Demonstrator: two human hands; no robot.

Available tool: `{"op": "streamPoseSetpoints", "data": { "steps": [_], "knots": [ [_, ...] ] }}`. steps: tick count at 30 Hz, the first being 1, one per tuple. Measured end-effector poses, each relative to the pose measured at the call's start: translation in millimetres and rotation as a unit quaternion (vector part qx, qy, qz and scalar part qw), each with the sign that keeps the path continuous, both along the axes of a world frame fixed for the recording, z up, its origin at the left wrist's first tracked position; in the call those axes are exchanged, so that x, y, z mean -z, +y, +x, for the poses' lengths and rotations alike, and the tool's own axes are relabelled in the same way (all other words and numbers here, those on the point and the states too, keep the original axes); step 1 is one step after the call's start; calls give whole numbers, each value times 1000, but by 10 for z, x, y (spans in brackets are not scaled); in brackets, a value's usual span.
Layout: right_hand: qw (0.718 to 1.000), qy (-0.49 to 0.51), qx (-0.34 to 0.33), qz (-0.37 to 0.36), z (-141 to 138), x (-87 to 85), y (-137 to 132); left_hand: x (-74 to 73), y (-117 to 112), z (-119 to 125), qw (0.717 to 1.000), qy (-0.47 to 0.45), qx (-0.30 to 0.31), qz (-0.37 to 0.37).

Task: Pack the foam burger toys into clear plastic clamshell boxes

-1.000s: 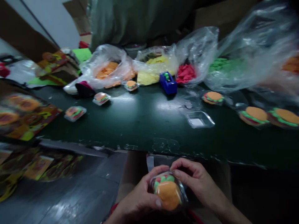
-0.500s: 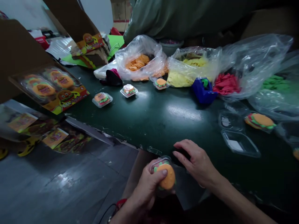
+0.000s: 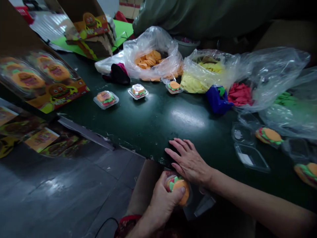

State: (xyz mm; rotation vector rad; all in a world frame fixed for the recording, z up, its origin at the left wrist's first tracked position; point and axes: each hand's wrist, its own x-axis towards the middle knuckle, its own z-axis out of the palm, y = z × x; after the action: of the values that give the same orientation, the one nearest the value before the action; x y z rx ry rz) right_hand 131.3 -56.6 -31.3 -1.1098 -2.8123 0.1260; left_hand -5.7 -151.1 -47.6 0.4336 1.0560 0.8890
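Observation:
My left hand (image 3: 160, 200) grips a toy hamburger (image 3: 183, 195) in a clear plastic box at the table's near edge, its thumb pressed on the orange bun. Right above it, my right hand (image 3: 190, 162) lies palm down with its fingers spread, near or on the dark green table (image 3: 148, 132). Nothing shows in that hand; what is under its palm is hidden. To its right lies an opened clear plastic box (image 3: 252, 158) with a white label inside. Beyond that sits an unboxed toy hamburger (image 3: 269, 136), and another toy hamburger (image 3: 308, 173) is at the right edge.
Clear bags of orange pieces (image 3: 150, 59), yellow pieces (image 3: 194, 82), red pieces (image 3: 240, 94) and green pieces (image 3: 284, 99) line the back. A blue tape dispenser (image 3: 218, 100) stands before them. Several boxed burgers (image 3: 106, 99) lie left of centre. A display carton (image 3: 66, 96) stands far left.
My right hand has moved left and its fingers have spread out flat. My left hand still holds the boxed hamburger, slightly further right in view. The camera view has shifted a little.

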Motion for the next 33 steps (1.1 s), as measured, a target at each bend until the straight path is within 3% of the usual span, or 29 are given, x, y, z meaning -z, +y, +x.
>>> {"op": "streamPoseSetpoints", "data": {
  "steps": [7, 11, 17, 20, 26, 29, 33],
  "knots": [
    [999, -37, 26, -18, -56, -45, -14, -16, 104, -119, 998, -30, 43, -34],
    [999, -33, 19, -16, -106, -93, -3, -28, 94, -161, 997, -52, 34, -41],
    [999, -24, 26, 11, -67, 17, -29, 190, -81, 3, 990, -131, -27, -49],
    [998, 45, 30, 12, -9, 75, -83, 247, -106, -6, 987, -152, -50, -12],
    [969, 225, 98, 39, 67, 19, -168, 49, -67, 9, 989, -143, -35, 29],
    [970, 231, 66, 31, -12, -43, -59, -29, -33, 103, 991, -133, -21, -3],
    [977, 212, 19, -9, -107, -22, 74, -17, -20, 150, 992, -121, -12, -20]
  ]
}}
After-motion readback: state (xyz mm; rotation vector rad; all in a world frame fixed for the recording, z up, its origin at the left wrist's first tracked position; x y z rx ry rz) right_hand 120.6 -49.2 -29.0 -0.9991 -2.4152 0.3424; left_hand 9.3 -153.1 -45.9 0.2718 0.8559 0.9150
